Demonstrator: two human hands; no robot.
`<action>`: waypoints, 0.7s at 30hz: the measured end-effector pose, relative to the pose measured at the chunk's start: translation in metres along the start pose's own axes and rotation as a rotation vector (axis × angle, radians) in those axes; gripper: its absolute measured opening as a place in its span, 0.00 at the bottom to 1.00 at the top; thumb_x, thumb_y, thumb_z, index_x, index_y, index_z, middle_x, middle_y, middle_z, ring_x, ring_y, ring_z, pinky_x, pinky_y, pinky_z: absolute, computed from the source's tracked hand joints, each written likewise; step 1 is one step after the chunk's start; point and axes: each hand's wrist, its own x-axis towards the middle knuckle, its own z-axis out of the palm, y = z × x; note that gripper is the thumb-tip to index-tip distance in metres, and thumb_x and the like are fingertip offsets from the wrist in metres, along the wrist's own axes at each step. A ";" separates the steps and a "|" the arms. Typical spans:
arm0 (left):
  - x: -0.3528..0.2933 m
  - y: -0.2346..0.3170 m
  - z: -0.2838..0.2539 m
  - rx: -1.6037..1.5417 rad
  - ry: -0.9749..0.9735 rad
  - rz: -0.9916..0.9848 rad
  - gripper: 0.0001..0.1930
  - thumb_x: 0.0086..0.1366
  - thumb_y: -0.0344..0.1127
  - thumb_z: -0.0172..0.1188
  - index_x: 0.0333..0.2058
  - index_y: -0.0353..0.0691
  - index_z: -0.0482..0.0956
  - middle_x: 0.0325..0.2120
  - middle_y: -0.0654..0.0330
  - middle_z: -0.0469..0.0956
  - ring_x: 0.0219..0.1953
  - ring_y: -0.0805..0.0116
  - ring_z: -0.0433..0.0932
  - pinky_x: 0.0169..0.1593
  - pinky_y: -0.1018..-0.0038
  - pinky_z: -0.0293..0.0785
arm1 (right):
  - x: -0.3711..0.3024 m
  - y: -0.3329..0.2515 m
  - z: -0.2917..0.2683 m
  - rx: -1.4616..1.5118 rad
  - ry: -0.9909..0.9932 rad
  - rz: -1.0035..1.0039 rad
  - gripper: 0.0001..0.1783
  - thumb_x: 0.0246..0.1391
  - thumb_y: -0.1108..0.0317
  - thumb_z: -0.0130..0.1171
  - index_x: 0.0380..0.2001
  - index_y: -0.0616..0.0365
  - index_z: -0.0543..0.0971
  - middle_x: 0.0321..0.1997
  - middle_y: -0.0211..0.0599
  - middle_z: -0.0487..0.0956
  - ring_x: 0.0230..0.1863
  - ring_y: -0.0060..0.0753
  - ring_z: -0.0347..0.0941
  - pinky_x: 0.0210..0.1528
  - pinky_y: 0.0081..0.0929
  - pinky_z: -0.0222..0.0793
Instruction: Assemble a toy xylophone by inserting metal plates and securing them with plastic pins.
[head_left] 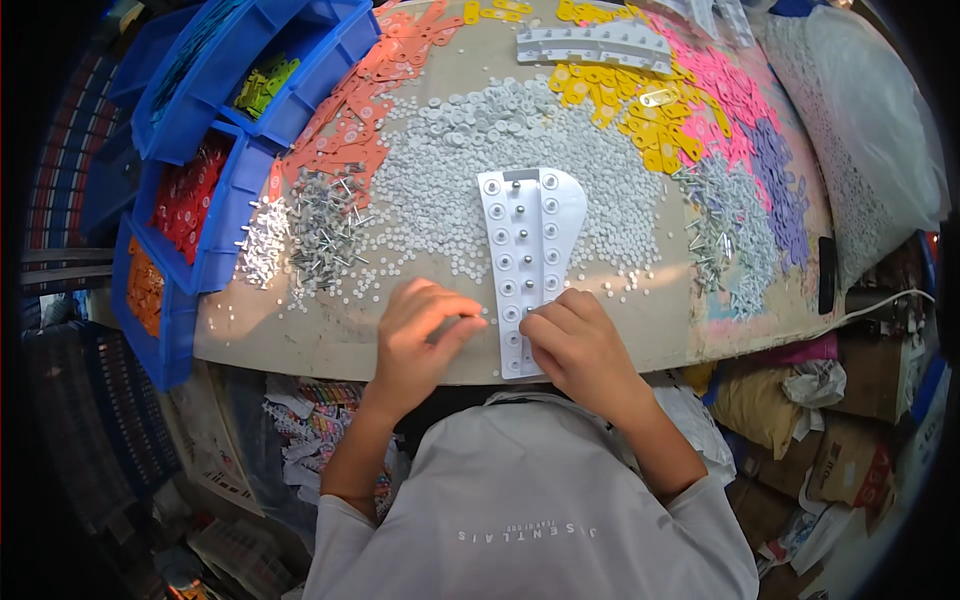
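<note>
In front of me on the table lies a white plastic holder (pixel 565 215), long and narrowing toward me. White round pieces sit in rows along both its sides, and metal pins stand in its middle groove. My right hand (pixel 582 350) rests over its near end, fingertips pinched at the groove; whatever they hold is hidden. Just left of the holder, my left hand (pixel 425 332) is curled with thumb and forefinger close together, and I cannot make out anything between them. A wide heap of small white round pieces (pixel 440 165) spreads beyond both hands.
Blue bins (pixel 215 240) line the left side. Metal pins (pixel 325 235) lie in piles left and right. Orange (pixel 345 125), yellow (pixel 655 125), pink (pixel 735 115) and purple tags (pixel 780 190) surround the white heap. Another white holder (pixel 595 48) lies far back; a clear bag (pixel 850 130) stands right.
</note>
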 end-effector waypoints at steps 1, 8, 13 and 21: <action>-0.001 0.001 0.005 -0.037 -0.034 -0.002 0.09 0.53 0.28 0.72 0.32 0.41 0.81 0.29 0.63 0.81 0.33 0.61 0.75 0.41 0.67 0.68 | 0.001 0.001 0.000 0.013 -0.010 0.003 0.15 0.41 0.78 0.67 0.35 0.56 0.77 0.35 0.32 0.76 0.41 0.40 0.70 0.47 0.36 0.67; -0.014 0.007 0.029 0.021 -0.115 0.034 0.10 0.53 0.34 0.73 0.32 0.44 0.81 0.36 0.63 0.77 0.42 0.60 0.74 0.49 0.64 0.65 | -0.005 0.006 -0.016 0.208 -0.086 0.062 0.19 0.44 0.83 0.62 0.43 0.59 0.79 0.49 0.39 0.77 0.49 0.45 0.72 0.54 0.37 0.70; -0.021 0.008 0.039 0.096 -0.154 0.094 0.10 0.52 0.35 0.74 0.31 0.45 0.82 0.39 0.65 0.75 0.45 0.61 0.73 0.52 0.62 0.62 | -0.010 0.011 -0.015 0.271 -0.077 0.144 0.24 0.45 0.86 0.58 0.48 0.60 0.79 0.53 0.41 0.77 0.53 0.47 0.72 0.55 0.37 0.70; -0.036 0.001 0.044 0.378 -0.155 0.409 0.08 0.58 0.40 0.69 0.34 0.46 0.82 0.42 0.66 0.76 0.50 0.66 0.73 0.53 0.66 0.63 | -0.011 0.011 -0.013 0.243 -0.049 0.134 0.21 0.47 0.85 0.58 0.47 0.60 0.79 0.52 0.42 0.77 0.52 0.47 0.73 0.52 0.38 0.73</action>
